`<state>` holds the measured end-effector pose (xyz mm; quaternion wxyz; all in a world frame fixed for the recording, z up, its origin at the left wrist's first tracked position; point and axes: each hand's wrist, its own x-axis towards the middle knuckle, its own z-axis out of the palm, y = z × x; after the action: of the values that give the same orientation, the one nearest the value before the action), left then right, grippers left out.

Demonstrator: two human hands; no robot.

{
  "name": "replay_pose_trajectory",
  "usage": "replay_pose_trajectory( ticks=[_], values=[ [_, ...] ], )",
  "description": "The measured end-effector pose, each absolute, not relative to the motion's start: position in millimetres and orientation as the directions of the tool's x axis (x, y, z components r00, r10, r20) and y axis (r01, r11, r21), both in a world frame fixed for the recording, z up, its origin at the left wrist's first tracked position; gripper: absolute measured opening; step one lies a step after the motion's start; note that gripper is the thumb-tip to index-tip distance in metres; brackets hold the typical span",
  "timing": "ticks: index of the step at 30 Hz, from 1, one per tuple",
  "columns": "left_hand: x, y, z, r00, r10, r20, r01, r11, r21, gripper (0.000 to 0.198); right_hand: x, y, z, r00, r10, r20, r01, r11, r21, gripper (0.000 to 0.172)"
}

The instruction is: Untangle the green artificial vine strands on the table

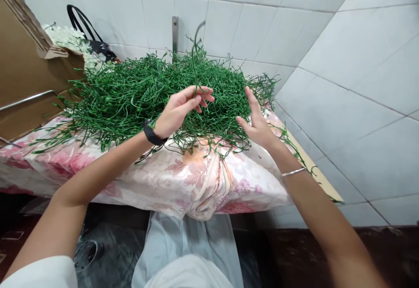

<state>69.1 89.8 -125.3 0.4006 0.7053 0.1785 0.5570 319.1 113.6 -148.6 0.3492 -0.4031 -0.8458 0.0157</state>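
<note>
A big heap of green artificial stems lies on a table covered with a pink floral cloth. My left hand, with a black band at the wrist, pinches one thin green stem that rises above the heap. My right hand hovers beside it at the heap's right edge, fingers stretched out and apart, holding nothing. A thin silver bangle sits on my right wrist.
A brown cardboard box stands at the left with a metal bar along it. White flowers and a black-handled bag lie behind the heap. White tiled walls close the back and right. Plastic sheeting hangs below the table.
</note>
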Motion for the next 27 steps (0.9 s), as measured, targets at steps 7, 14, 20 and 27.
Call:
replay_pose_trajectory(
  ticks=[7,14,20,27],
  values=[
    [53,118,-55,0.134,0.719,0.682,-0.12,-0.672,0.731,0.037,314,109,-143,-0.411,0.678,0.61,0.688,0.669,-0.28,0.071],
    [42,151,3,0.116,0.633,0.766,-0.255,-0.726,0.639,0.026,303,102,-125,-0.382,0.696,0.609,0.571,0.695,-0.436,0.063],
    [66,149,6,0.156,0.695,0.702,-0.265,-0.655,0.708,0.038,260,105,-75,-0.404,0.697,0.592,0.402,0.717,-0.569,0.045],
    [94,139,-16,0.17,0.725,0.667,-0.3,-0.606,0.736,0.041,217,138,-31,-0.281,0.685,0.672,0.322,0.727,-0.607,0.038]
  ],
)
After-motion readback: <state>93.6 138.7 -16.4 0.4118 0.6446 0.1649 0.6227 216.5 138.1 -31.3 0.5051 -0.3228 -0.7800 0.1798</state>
